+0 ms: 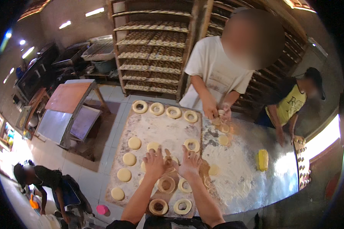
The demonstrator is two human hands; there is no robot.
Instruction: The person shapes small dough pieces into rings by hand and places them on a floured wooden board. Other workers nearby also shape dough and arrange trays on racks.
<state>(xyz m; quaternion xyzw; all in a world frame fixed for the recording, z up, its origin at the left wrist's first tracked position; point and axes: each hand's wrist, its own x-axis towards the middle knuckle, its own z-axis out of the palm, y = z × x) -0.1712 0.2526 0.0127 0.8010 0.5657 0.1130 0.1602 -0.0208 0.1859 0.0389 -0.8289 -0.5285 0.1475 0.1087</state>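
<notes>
My left hand (154, 163) lies palm down over the floured board (156, 126), its fingers stretched out and touching the edge of a dough round (153, 146). My right hand (189, 166) is spread beside it, fingertips close to a dough ring (192, 145). Between the two hands sits another piece of dough (173, 158), with both thumbs near it; its middle is partly covered. Pale flat rounds (129, 159) line the board's left side. More rings, such as one (166, 184) between my forearms, lie nearer me, and a row of rings (173, 112) runs along the far edge.
Opposite, a person in a white shirt (218, 61) handles small dough pieces over a floured metal table (248, 187). A yellow block (263, 160) rests there. Another person (286, 103) stands at right; one bends (53, 187) at lower left. Loaded racks (153, 40) stand behind.
</notes>
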